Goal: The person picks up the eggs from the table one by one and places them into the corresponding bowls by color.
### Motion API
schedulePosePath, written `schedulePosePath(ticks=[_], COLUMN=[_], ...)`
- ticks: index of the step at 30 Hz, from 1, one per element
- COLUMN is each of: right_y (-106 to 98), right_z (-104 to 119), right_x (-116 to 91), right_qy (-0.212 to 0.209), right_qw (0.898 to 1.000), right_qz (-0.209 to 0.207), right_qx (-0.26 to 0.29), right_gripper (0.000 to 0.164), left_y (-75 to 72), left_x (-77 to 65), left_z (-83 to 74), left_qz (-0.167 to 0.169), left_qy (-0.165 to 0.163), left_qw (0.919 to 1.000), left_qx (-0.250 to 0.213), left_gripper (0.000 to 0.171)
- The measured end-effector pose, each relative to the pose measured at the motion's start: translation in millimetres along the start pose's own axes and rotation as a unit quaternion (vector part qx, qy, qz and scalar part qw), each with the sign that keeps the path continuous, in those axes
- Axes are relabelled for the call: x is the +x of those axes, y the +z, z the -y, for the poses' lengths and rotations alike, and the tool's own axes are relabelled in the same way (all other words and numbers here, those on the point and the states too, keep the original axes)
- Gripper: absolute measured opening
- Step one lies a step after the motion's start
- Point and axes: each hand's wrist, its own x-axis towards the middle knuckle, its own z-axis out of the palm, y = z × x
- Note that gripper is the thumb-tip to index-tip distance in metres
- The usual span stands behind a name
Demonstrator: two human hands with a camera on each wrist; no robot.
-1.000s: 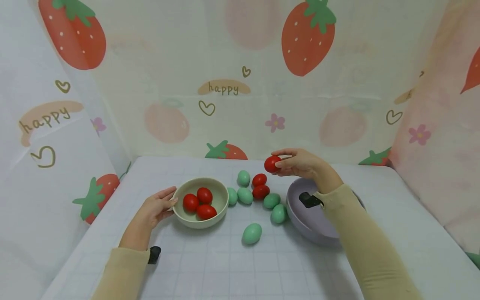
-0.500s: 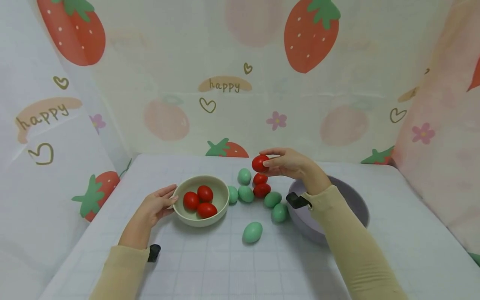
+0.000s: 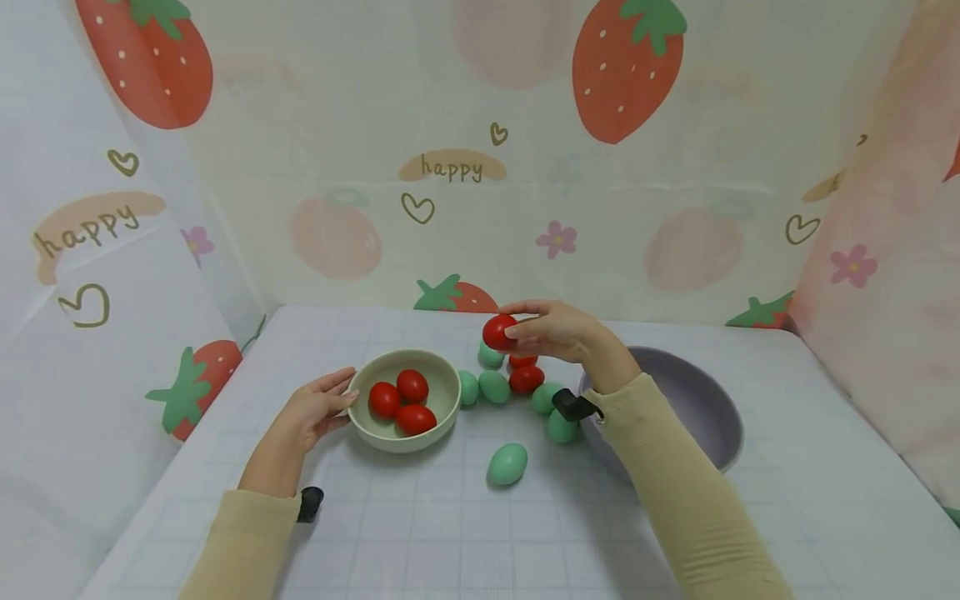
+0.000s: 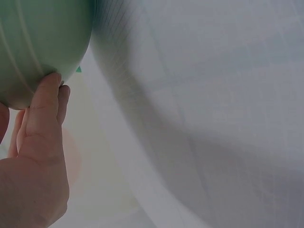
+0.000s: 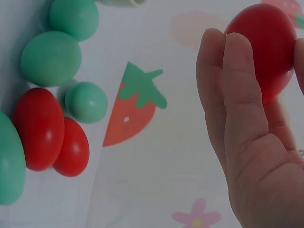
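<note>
Plainly, the head view shows the right hand [image 3: 555,333] pinching a red egg [image 3: 498,333], raised to the right of the pale green bowl [image 3: 402,444]; the left hand [image 3: 313,410] grips that bowl's left side. In the left-wrist view, fingers [image 4: 45,111] touch its outer wall. In the right-wrist view, the egg sits between fingertips [image 5: 238,47], apart from the green eggs [image 5: 51,58].

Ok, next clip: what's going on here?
A person's right hand holds a red egg above the table. The left hand holds the green bowl, with three red eggs inside. Two more red eggs and six green eggs lie on the table; the purple bowl stands at the right, partly hidden.
</note>
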Motion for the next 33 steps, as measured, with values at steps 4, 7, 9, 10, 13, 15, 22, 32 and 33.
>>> schedulePosePath(ticks=[4, 7, 9, 10, 13, 15, 22, 32, 33], right_y=[8.1, 14.0, 18.0, 20.0, 25.6, 29.4, 43.1, 61.2, 62.8], right_z=[-4.0, -8.4, -10.8, -11.9, -13.8, -15.1, -20.9, -28.1, -28.7], right_x=[4.8, 8.8, 10.6, 11.3, 13.2, 15.2, 23.6, 32.2, 32.7], right_qy=[-0.003, 0.001, 0.004, 0.007, 0.012, 0.012, 0.020, 0.033, 0.035], right_qw=[1.000, 1.000, 1.000, 1.000, 1.000, 0.999, 0.999, 0.998, 0.997], right_qz=[0.008, 0.012, 0.015, 0.016, 0.019, 0.019, 0.036, 0.057, 0.058], right_qx=[-0.015, -0.022, -0.022, -0.022, -0.022, -0.024, -0.024, -0.021, -0.020], right_gripper=[0.049, 0.050, 0.049, 0.049, 0.048, 0.047, 0.047, 0.041, 0.041], left_y=[0.1, 0.3, 0.3, 0.4, 0.7, 0.7, 1.0, 0.8, 0.9], left_x=[-1.2, -2.2, -2.7, -3.0, -3.7, -4.1, -6.4, -6.7, -6.8], left_z=[-1.1, -1.2, -1.0, -0.8, -0.6, -0.4, -1.2, -3.0, -3.1], left_qz=[0.000, 0.005, 0.006, 0.005, 0.004, 0.005, 0.004, -0.006, -0.008], left_qy=[0.002, 0.005, 0.004, 0.004, 0.002, 0.002, 0.005, -0.005, -0.006], left_qw=[1.0000, 0.9999, 0.9999, 0.9999, 0.9999, 0.9999, 0.9999, 1.0000, 0.9999], left_qx=[-0.004, -0.010, -0.011, -0.011, -0.010, -0.009, -0.012, 0.001, 0.002], left_gripper=[0.063, 0.064, 0.064, 0.064, 0.064, 0.064, 0.064, 0.061, 0.061])
